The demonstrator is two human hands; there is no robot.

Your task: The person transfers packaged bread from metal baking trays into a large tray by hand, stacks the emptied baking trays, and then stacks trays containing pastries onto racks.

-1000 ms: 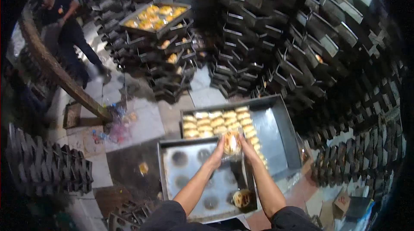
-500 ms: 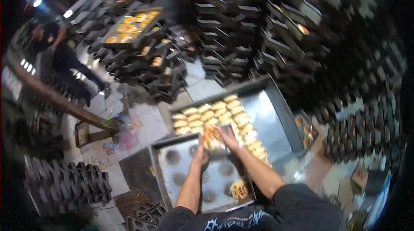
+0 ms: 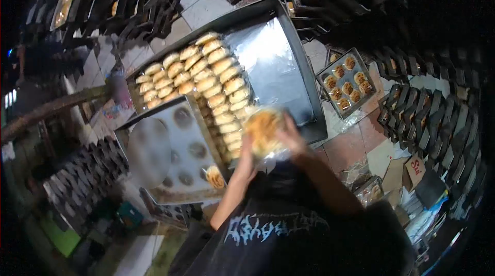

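A round bun with a browned, shredded-looking topping (image 3: 264, 127), in a clear plastic wrapper, is held between both hands; it is blurred by motion. My left hand (image 3: 246, 158) grips its left side, and my right hand (image 3: 292, 134) closes on its right side. Below and around them lies a large metal tray (image 3: 276, 77), with tight rows of wrapped buns (image 3: 206, 72) standing on edge in its left part. A smaller baking tray (image 3: 178, 193) overlaps its lower left corner. One topped bun (image 3: 215, 177) sits at this tray's right edge, among dark round marks.
On the floor to the right stands a tray of topped buns (image 3: 355, 102). Stacked trays (image 3: 420, 119) rise beyond it, with more along the top and at lower left. A cardboard box (image 3: 414, 170) lies at right. A wooden pole (image 3: 56, 111) crosses the left side.
My hands have carried the topped bun from above the smaller tray rightward, over the large tray's near edge. The view has swung down and to the right.
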